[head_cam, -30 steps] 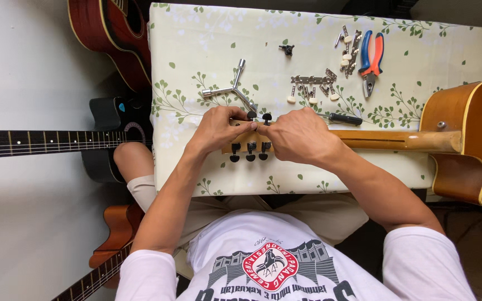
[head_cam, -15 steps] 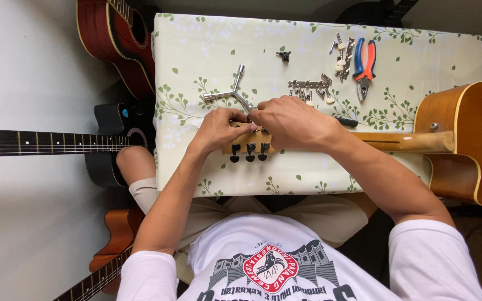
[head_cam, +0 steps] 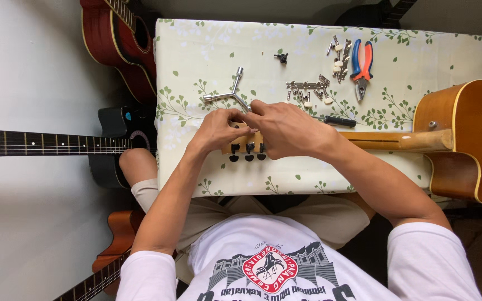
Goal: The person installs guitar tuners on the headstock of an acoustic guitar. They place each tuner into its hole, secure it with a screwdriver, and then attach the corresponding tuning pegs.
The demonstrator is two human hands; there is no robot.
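Guitar headstock (head_cam: 245, 144) is lying on the floral tablecloth (head_cam: 196, 161) near the table's front edge, with the neck (head_cam: 397, 139) running off to the person's right toward the amber guitar body (head_cam: 470, 139). Three black tuner knobs (head_cam: 246, 156) are sticking out from its near side.

The left hand (head_cam: 216, 131) is curling over the headstock's outer end, fingers closed around it and steadying it. The right hand (head_cam: 288, 129) is lying across the top, its fingertips pinched together at the far edge; whatever small part they may be pinching is hidden, so it cannot be told.

Judging by its looks, the headstock is stiff wood, light at this end, while the body is carrying the weight and overhanging the table's side. The knobs and posts seem small and easily bent, so the wooden sides of the headstock are looking like the safer place to take hold.

Beyond the hands, a three-armed metal wrench (head_cam: 229, 95), a black-handled screwdriver (head_cam: 338, 121), a row of loose tuning machines (head_cam: 308, 88) and orange-and-blue pliers (head_cam: 361, 67) are lying. Other guitars are leaning or lying at the left, one red (head_cam: 115, 39), one black (head_cam: 57, 145).
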